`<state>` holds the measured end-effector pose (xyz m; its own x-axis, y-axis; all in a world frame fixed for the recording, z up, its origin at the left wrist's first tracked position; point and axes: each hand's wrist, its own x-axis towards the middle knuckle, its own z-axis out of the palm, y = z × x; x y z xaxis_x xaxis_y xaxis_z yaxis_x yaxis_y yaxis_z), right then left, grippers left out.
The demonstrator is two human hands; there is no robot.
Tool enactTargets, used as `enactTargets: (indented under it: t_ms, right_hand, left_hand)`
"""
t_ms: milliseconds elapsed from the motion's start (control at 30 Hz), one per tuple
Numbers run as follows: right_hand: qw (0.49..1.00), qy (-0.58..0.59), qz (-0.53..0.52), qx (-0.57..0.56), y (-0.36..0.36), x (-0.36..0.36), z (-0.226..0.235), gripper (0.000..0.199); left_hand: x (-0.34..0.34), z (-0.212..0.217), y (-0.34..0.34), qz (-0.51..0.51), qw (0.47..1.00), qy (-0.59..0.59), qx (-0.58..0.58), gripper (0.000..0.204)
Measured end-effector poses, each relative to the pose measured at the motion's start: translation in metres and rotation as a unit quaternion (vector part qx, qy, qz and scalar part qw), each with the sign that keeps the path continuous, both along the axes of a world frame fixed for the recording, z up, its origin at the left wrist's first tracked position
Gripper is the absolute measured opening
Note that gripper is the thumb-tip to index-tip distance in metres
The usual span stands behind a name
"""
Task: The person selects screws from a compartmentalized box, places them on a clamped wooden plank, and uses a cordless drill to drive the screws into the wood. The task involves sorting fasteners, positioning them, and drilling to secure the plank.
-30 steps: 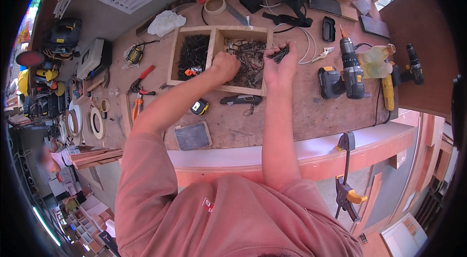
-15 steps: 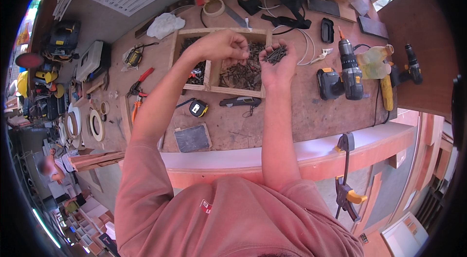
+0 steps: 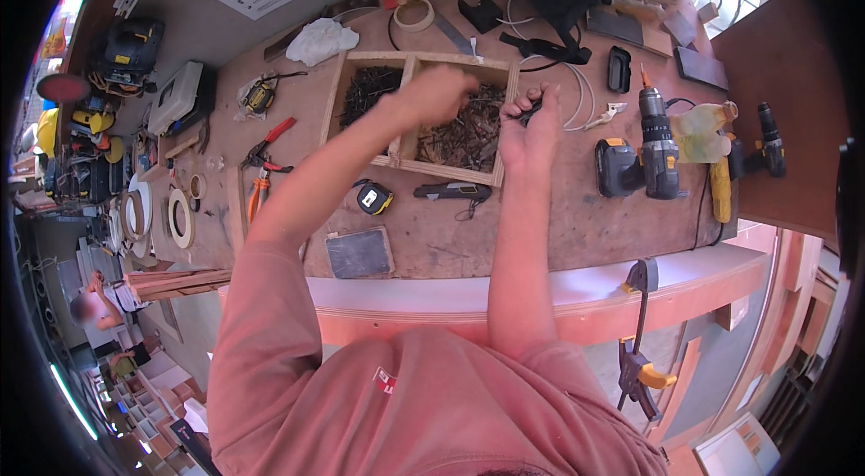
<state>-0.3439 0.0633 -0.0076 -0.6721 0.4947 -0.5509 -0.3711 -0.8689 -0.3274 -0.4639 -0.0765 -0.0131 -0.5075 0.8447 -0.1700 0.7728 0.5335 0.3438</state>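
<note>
Right hand (image 3: 530,123) cupped palm-up over the right compartment of the wooden tray (image 3: 505,120), closed loosely on a small bunch of dark screws (image 3: 525,108). Left hand (image 3: 439,93) curled above the divider; contents not visible, grip cannot be told. Screws: light, stiff, sharp-tipped, easily spilled; best pinched by the shanks. 2 compartments, both holding loose screws; 2 cordless drills (image 3: 658,147) at right.

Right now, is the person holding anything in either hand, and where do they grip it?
The right hand cups a small bunch of dark screws in its raised palm and fingers. The left hand is closed above the wooden tray; whether it holds anything cannot be told.
</note>
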Motion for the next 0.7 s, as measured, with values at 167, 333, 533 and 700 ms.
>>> enactTargets:
  t_ms: [167, 333, 533, 700]
  right_hand:
    - [1.000, 0.001, -0.011, -0.005, 0.005, 0.002, 0.001, 0.020]
    - [1.000, -0.004, -0.010, -0.023, 0.003, 0.001, 0.003, 0.018]
    - [1.000, 0.001, -0.007, -0.019, 0.004, 0.001, 0.000, 0.017]
    - [0.998, -0.006, -0.012, -0.056, 0.013, 0.000, -0.007, 0.017]
  left_hand:
    - [0.050, -0.025, -0.020, -0.057, 0.991, 0.086, -0.081, 0.041]
    - [0.054, -0.016, -0.031, -0.060, 0.967, 0.119, -0.219, 0.030]
    - [0.027, 0.006, -0.017, -0.047, 0.957, 0.213, -0.191, 0.018]
    - [0.024, -0.007, 0.012, 0.020, 0.992, 0.097, -0.077, 0.045]
